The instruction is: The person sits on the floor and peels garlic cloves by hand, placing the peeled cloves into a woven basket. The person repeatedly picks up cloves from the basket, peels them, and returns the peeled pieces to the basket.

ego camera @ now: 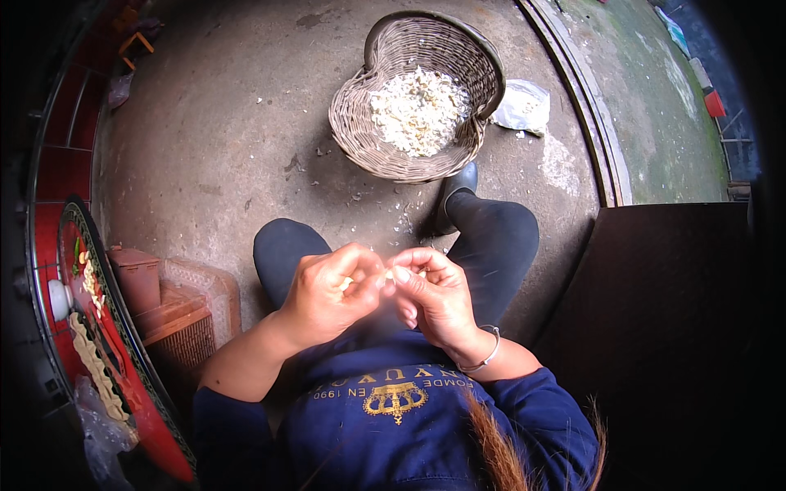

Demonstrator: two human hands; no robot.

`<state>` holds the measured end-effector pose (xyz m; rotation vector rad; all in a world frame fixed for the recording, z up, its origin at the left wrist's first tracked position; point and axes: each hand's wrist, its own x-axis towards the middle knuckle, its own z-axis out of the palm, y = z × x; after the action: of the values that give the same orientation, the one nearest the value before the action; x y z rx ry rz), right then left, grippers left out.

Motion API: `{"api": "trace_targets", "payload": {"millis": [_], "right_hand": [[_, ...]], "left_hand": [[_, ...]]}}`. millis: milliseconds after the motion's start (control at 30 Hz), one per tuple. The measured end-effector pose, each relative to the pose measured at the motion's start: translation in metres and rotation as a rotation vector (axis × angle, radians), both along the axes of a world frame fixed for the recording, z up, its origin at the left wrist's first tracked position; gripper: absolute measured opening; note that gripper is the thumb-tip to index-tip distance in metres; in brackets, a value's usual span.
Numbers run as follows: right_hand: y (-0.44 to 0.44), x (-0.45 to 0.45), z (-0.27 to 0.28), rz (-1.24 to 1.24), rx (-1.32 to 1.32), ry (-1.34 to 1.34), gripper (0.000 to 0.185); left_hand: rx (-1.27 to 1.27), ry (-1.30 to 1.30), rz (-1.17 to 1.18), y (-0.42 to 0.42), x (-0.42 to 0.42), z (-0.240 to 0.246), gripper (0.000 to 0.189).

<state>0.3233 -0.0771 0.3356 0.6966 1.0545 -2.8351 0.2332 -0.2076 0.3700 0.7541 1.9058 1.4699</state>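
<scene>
Both my hands meet above my lap, fingertips together around a small pale piece (389, 275) that looks like a garlic clove. My left hand (334, 291) pinches it from one side, and another pale piece (346, 283) shows between its thumb and curled fingers. My right hand (433, 291), with a bangle at the wrist, holds the other side; a further pale bit shows by its forefinger. Beyond my knees a wicker basket (405, 169) with a thick rim handle stands on the concrete floor, holding a heap of whitish peelings (420, 110). The fingers partly hide the held pieces.
A white plastic bag (523, 107) lies right of the basket. At the left are a red tray (153, 429) bearing pale pieces, a small reddish bin (136, 279) and a wooden box (184, 316). A dark panel (663, 319) stands at the right, below a door track (580, 92).
</scene>
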Motion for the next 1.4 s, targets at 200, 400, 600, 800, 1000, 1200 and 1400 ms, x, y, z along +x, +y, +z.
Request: {"api": "trace_targets", "payload": {"millis": [200,400,600,800,1000,1200,1400], "right_hand": [[0.001,0.001,0.0,0.04,0.019,0.014,0.015],[0.002,0.0,-0.004,0.02,-0.095,-0.026,0.017],[0.005,-0.002,-0.005,-0.031,-0.177,-0.057,0.017],[0.006,-0.003,-0.009,-0.083,-0.161,-0.076,0.011],[0.004,-0.006,-0.01,-0.057,-0.179,-0.118,0.009],[-0.003,-0.011,-0.016,-0.011,-0.078,-0.106,0.009],[-0.007,-0.011,-0.023,-0.036,0.023,-0.15,0.009]], "left_hand": [[0.002,0.052,0.012,0.001,0.001,-0.01,0.005],[0.055,-0.084,0.018,0.001,0.002,-0.014,0.005],[0.182,-0.361,0.13,-0.008,-0.001,-0.009,0.003],[-0.315,0.227,0.141,-0.024,-0.022,-0.02,0.01],[-0.433,0.292,0.127,-0.019,-0.017,-0.034,0.012],[-0.112,0.128,0.042,-0.007,0.006,-0.04,0.025],[0.076,-0.138,0.165,-0.008,0.016,-0.035,0.015]]}}
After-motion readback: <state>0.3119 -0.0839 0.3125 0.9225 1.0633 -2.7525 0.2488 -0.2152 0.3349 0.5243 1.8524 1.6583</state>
